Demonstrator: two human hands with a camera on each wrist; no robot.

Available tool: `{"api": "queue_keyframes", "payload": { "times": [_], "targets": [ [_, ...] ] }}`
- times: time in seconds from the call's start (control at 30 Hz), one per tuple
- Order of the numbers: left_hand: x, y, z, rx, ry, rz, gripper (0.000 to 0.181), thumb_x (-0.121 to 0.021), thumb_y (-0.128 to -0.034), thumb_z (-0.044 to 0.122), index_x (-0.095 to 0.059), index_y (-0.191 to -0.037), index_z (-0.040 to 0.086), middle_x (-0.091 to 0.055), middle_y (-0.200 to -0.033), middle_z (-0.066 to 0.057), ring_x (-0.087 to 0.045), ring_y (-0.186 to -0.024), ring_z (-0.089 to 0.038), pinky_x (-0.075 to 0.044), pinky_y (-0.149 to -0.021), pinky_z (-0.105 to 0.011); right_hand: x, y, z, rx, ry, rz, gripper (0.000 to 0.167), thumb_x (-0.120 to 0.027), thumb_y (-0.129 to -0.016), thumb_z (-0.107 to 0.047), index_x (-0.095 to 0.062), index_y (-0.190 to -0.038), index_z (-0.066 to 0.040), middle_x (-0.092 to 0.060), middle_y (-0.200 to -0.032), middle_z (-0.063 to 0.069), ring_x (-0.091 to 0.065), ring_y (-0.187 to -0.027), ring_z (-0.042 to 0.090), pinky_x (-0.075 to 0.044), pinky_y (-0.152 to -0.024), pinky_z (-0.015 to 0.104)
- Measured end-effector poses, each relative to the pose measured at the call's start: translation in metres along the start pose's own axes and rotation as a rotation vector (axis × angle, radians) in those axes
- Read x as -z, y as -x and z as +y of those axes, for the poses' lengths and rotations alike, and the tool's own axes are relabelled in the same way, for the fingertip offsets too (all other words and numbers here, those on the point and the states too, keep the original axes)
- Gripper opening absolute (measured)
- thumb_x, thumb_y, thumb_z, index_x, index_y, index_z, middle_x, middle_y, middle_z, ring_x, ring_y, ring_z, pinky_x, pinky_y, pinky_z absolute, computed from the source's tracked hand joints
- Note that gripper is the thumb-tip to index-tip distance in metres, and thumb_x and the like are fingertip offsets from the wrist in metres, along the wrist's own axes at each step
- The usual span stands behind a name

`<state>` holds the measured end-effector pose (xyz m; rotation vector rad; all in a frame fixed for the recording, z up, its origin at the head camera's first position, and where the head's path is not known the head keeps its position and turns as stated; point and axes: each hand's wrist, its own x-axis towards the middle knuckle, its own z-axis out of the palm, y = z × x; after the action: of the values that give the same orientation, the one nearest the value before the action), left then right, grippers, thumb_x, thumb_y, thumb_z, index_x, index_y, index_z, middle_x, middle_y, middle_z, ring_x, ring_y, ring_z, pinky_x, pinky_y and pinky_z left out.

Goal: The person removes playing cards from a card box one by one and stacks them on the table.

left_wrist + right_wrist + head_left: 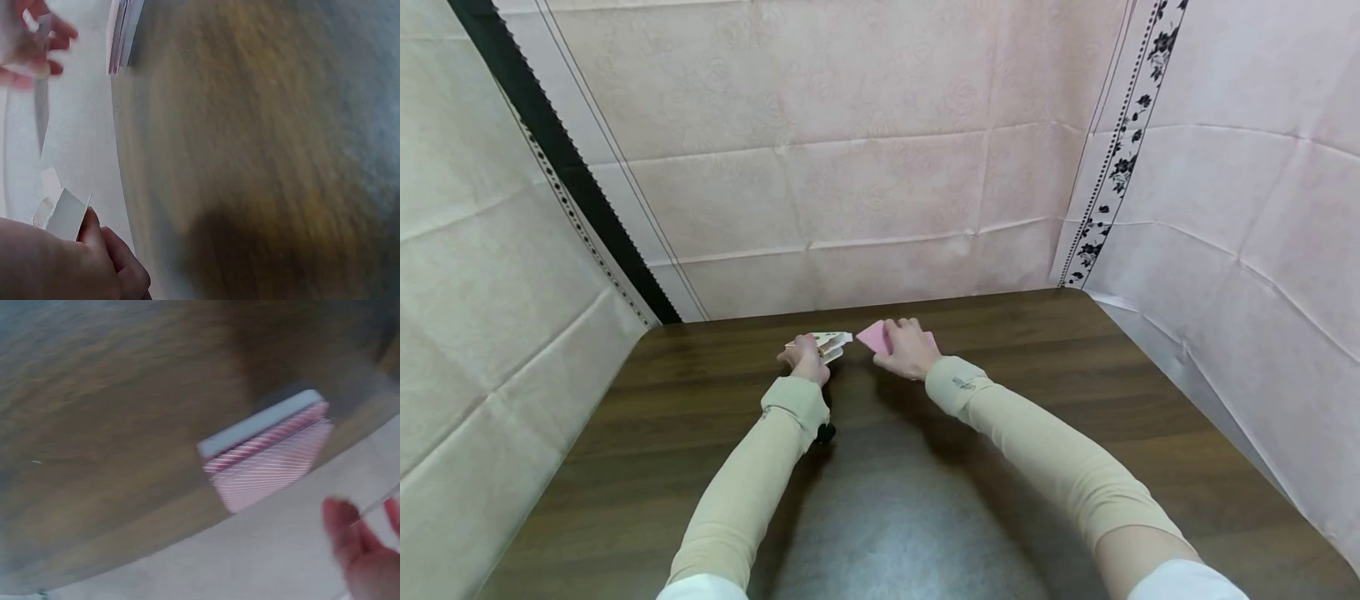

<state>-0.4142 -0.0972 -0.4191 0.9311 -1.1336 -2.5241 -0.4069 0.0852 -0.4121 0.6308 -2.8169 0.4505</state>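
Observation:
My left hand (805, 360) grips a small white carton (832, 342) with a printed face. Pale flaps stand out from the carton (65, 215) in the left wrist view. To its right, my right hand (907, 348) pinches a thin card (42, 112), seen nearly edge-on in both wrist views. A pink surface (872, 337) shows beside the right fingers in the head view. On the table near its far edge lies a stack of pink-edged sheets (269, 450) with a whitish block along one side; its exact kind is unclear.
The brown wooden table (880, 467) ends just beyond both hands. Pale patterned cloth (880, 192) hangs behind it and at both sides. A small black object (825, 432) shows beside the left forearm.

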Motion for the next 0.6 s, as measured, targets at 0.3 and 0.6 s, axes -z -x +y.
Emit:
{"api": "queue_keyframes", "payload": {
  "times": [0.3,0.6],
  "targets": [
    [0.002,-0.001,-0.005,0.018,-0.055,-0.009,0.067,-0.037,-0.0973,0.015,0.004,-0.150,0.015,-0.036,-0.139,-0.015,-0.044,-0.119,-0.024,-0.039,-0.106,-0.032,-0.008,0.003,0.035,-0.269,0.115,0.115,0.053,-0.062,-0.088,-0.042,-0.056,-0.118,0.001,-0.063,-0.110,0.027,-0.052,-0.104,0.041,-0.050,-0.083,0.049],
    [0.002,-0.004,-0.011,0.002,-0.070,-0.031,0.073,-0.046,-0.0819,0.005,-0.006,-0.142,0.010,-0.029,-0.141,-0.012,-0.036,-0.119,-0.024,-0.035,-0.082,-0.025,-0.018,0.006,0.039,-0.344,0.136,0.083,0.052,-0.055,-0.091,-0.040,-0.055,-0.118,0.004,-0.061,-0.113,0.028,-0.052,-0.106,0.043,-0.048,-0.088,0.051]
  ]
}}
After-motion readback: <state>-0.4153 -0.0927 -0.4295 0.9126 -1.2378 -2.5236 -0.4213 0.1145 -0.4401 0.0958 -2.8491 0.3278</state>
